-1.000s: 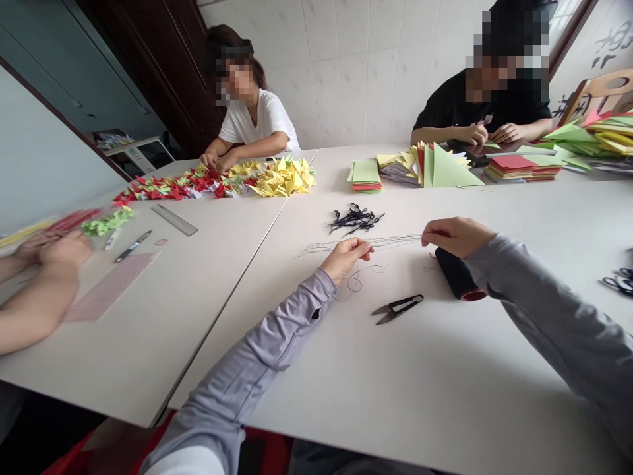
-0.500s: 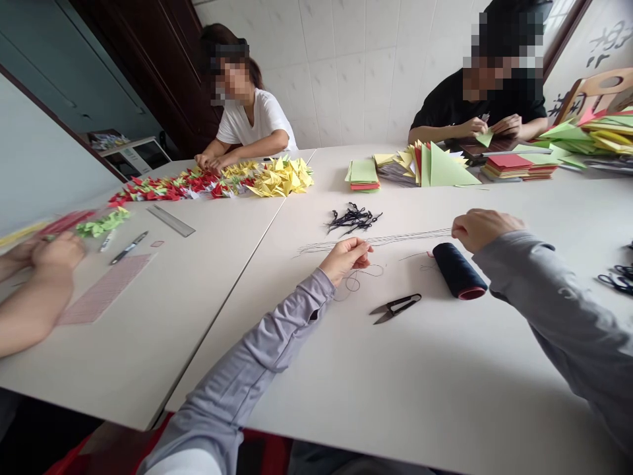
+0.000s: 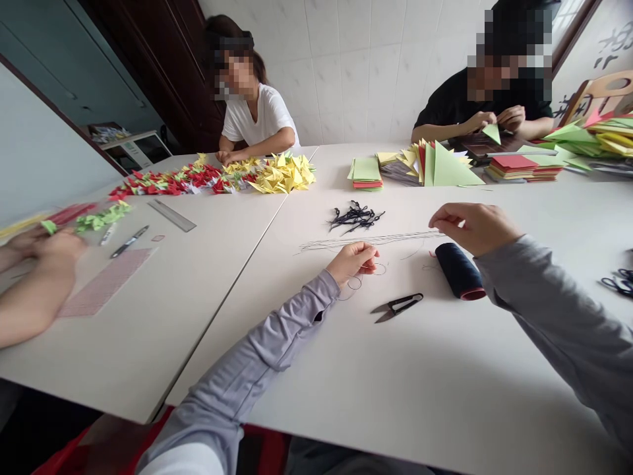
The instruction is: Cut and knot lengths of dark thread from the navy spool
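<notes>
Threads (image 3: 366, 241) lie stretched out left of the spool (image 3: 457, 269), seemingly already cut; plenty looks left wound. Left hand (image 3: 353, 262), left of the spool, and right hand (image 3: 475, 228), above its far end, have fingers pinched together; I cannot tell on what. Snips (image 3: 397, 307) rest left of the spool.

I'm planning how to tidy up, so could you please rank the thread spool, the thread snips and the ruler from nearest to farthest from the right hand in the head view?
1. Navy thread spool: just below the right hand in the picture.
2. Thread snips: lower left of the spool.
3. Grey ruler: well off to the left.
</notes>
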A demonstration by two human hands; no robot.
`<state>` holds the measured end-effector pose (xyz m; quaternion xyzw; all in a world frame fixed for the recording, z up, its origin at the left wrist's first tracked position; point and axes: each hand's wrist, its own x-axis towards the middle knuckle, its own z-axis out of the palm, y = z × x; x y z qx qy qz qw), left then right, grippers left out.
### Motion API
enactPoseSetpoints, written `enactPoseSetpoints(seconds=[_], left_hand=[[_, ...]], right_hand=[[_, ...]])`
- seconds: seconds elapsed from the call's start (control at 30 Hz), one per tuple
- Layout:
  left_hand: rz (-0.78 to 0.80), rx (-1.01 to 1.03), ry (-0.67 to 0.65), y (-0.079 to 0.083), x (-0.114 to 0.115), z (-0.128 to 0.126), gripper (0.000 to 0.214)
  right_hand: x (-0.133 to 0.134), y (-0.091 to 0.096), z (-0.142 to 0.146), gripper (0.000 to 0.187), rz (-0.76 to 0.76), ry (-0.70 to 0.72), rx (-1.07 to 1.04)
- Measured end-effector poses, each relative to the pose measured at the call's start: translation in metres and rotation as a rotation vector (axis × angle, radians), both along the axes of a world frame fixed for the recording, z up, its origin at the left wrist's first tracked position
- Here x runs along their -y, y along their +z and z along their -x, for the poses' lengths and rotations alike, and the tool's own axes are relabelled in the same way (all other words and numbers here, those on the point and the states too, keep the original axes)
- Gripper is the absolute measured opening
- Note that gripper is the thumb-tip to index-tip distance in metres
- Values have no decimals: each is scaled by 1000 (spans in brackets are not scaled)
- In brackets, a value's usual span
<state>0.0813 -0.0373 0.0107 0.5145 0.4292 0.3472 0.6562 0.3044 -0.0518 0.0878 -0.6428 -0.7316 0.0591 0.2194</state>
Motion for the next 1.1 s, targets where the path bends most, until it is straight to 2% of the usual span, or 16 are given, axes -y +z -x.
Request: enactPoseSetpoints(seconds=[0.13,0.27,0.47,0.57,0.67,0.83,0.93,1.1], left_hand=[[70,58,-8,1,3,-3,27],[170,165,-74,6,8,-6,34],[278,209,-135,8,13,-10,37],[324,249,-156,9,10,-11,46],[354,308,-137,11,7,-13,48],[361,298,-10,15,2,-16,40],[357,304,10,15,2,-14,36],[348,324,-8,12,3,-11,30]], right_hand=[[2,-9,15,15,-25,89,-233],[0,-23,29,10,-65,90,-251],[3,-20,33,12,-315,24,-335],[10,-22,38,12,-341,168,-327],[17,-35,47,13,-314,336,-255],[20,-60,53,11,-350,443,-127],[17,-64,50,11,-403,397,-129],[14,-57,43,9,-455,282,-183]])
